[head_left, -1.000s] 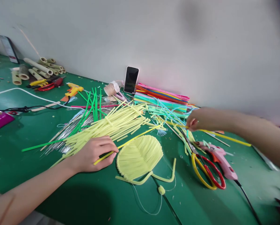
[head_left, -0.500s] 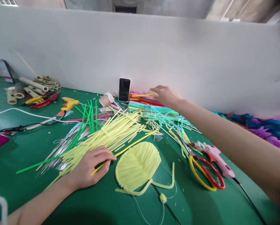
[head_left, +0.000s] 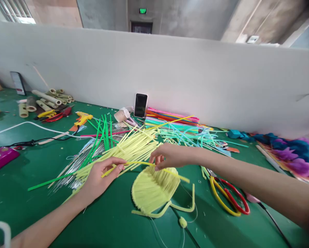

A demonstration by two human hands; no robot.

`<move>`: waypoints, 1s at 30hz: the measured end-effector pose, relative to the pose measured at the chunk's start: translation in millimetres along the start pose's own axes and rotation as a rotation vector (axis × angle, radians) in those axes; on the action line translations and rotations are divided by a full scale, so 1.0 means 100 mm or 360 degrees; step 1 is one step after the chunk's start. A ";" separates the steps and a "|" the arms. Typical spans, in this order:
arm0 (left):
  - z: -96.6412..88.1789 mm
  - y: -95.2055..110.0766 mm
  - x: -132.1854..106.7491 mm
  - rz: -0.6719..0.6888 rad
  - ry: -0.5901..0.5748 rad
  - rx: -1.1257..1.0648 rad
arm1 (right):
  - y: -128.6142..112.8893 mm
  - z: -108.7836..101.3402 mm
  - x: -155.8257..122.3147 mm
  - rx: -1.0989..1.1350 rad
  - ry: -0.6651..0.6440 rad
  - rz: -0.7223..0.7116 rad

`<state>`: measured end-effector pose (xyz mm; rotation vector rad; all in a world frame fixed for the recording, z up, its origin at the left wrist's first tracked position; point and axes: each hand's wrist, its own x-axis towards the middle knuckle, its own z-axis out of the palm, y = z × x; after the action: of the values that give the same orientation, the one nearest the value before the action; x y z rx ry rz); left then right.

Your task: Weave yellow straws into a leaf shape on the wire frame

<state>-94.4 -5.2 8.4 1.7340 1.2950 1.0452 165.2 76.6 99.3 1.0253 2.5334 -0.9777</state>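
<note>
My left hand [head_left: 102,172] pinches one end of a yellow pipe cleaner [head_left: 138,162] between thumb and fingers. My right hand [head_left: 167,155] is closed on the same stem farther right, and its free end sticks out past the fingers. Below the stem lies a pale yellow leaf-shaped piece [head_left: 151,193] made of pipe cleaners, partly covered by my right hand. A bent pale yellow pipe cleaner [head_left: 182,207] extends from its lower edge. Beside my left hand spreads a heap of pale yellow pipe cleaners [head_left: 133,144].
Red-and-yellow-handled scissors [head_left: 225,196] lie under my right forearm. Coloured pipe cleaners [head_left: 175,120] are stacked at the wall near a propped phone [head_left: 141,105]. A yellow glue gun [head_left: 82,118], pliers [head_left: 57,115] and bamboo pieces [head_left: 48,98] sit left; purple and blue flowers [head_left: 296,155] sit right.
My right hand has come back from the coloured stack toward me and now grips the yellow pipe cleaner. My left hand still holds its end. The view has tilted up slightly.
</note>
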 end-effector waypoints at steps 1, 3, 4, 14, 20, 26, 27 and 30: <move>0.00 0.00 0.00 0.0021 0.0000 -0.0008 | 0.01 0.02 -0.01 -0.0008 0.0031 -0.0009; 0.00 -0.02 0.00 0.0078 -0.0001 -0.0009 | 0.04 0.05 -0.04 0.0001 0.0049 -0.0017; 0.00 -0.02 0.00 0.0106 -0.0003 -0.0008 | 0.07 0.05 -0.05 -0.0002 0.0053 -0.0014; 0.07 -0.13 0.01 0.0125 -0.0048 0.0003 | 0.90 -0.72 -0.03 -0.0674 0.0877 0.0595; 0.09 -0.13 -0.01 0.0228 -0.0117 0.0115 | 1.16 -0.86 0.25 -0.0744 0.1070 0.0858; 0.07 -0.07 -0.03 0.0288 -0.0171 0.0277 | 1.01 -0.69 0.27 -0.0788 0.1105 0.0897; 0.07 -0.07 -0.03 0.0310 -0.0190 0.0320 | 0.89 -0.66 0.18 -0.0808 0.1128 0.0880; 0.10 -0.05 -0.06 0.0441 -0.0267 0.0492 | 0.37 -0.46 -0.29 -0.0861 0.1218 0.0613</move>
<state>-88.6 -10.3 -1.0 2.2348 1.1793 0.8566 212.8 111.1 128.6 1.8253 2.6916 0.2699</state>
